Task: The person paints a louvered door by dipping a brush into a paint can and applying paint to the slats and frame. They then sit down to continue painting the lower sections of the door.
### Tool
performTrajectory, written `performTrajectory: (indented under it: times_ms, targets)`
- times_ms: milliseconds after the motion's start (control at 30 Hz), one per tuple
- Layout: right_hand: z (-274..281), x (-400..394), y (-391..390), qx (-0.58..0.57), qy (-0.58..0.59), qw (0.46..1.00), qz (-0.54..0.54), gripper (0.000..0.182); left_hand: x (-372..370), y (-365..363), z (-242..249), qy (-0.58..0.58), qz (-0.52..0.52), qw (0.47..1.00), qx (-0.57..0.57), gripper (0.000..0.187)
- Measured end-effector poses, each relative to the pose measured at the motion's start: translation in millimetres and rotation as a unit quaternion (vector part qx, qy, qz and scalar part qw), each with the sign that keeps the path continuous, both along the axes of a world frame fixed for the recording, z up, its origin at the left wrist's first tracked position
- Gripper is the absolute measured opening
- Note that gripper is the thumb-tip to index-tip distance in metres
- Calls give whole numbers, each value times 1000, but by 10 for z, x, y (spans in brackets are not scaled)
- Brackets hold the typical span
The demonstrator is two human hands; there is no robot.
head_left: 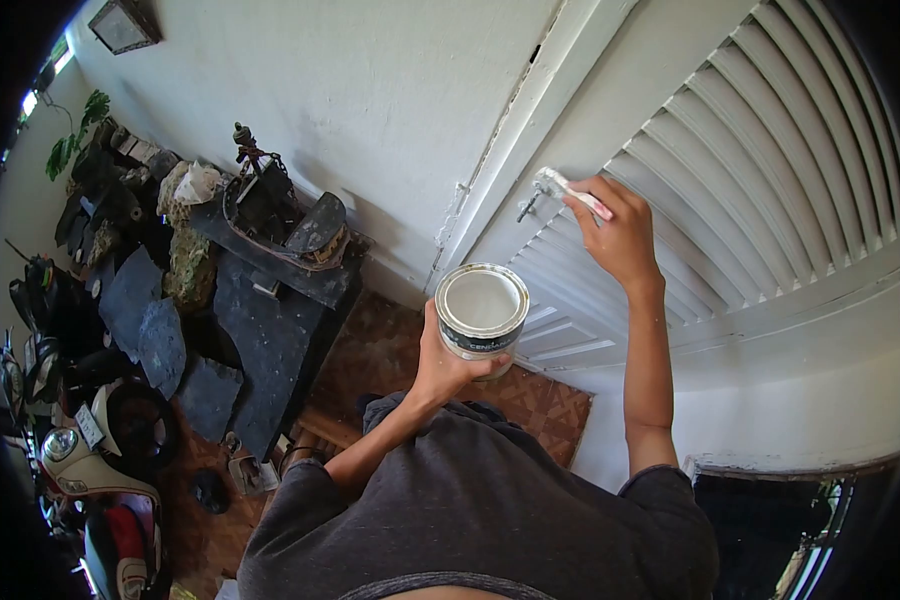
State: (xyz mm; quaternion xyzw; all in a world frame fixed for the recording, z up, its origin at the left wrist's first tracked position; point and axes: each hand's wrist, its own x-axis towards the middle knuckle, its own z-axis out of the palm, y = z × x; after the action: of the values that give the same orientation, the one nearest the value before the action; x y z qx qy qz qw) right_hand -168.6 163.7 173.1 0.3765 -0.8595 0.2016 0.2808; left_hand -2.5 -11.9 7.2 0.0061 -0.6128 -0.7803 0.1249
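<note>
My left hand (448,362) is wrapped round an open paint can (475,335) that holds white paint, level in front of my chest. In my right hand (618,228) is a paintbrush (588,200) with a pale handle, pinkish near its end. The brush's white-coated head is at the metal door handle (530,207), on the flat white frame of a louvered door (690,190). Whether the bristles touch the surface is hard to tell.
A dark table (270,340) with a model ship (290,220) stands at the left, beside stone slabs (160,345). A motorbike (90,450) is at the lower left. A lantern-like fixture (123,27) hangs on the white wall (370,90).
</note>
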Motion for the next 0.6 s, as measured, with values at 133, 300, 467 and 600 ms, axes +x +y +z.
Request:
performTrajectory:
  times_ms: [133, 300, 467, 600]
  targets:
    - [30, -233, -73, 75, 13, 997, -12, 15, -9, 30, -46, 8, -1, 1000, 17, 97]
    - [581, -376, -156, 132, 81, 988, -28, 16, 37, 30, 38, 3, -10, 1000, 18, 97]
    - [1452, -312, -152, 96, 238, 966, 8, 11, 43, 23, 1, 1, -9, 1000, 17, 98]
    - [1709, 52, -99, 31, 231, 972, -11, 2, 52, 30, -51, -1, -2, 1000, 25, 98]
